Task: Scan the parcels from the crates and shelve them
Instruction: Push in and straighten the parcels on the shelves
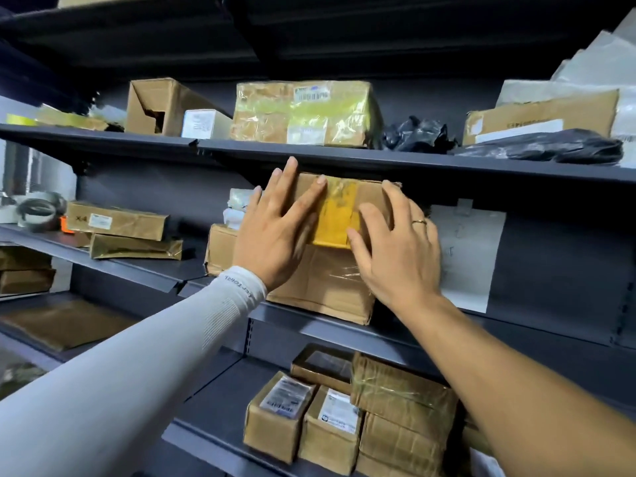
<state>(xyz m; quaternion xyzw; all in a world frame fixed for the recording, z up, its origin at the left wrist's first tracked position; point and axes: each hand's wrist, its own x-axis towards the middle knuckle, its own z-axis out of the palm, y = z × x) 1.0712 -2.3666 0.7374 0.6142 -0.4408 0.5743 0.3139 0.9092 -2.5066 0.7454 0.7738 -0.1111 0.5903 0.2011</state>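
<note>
Parcel [330,249] on shelf [447,335] | left hand [275,232] flat, fingers spread, pressing | right hand [395,249] likewise

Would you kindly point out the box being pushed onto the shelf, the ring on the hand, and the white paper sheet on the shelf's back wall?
Box with yellow tape [335,215], head view, on its yellow tape strip.
Ring [419,221], head view, on the band.
White paper sheet [471,256], head view, on its middle.
</note>
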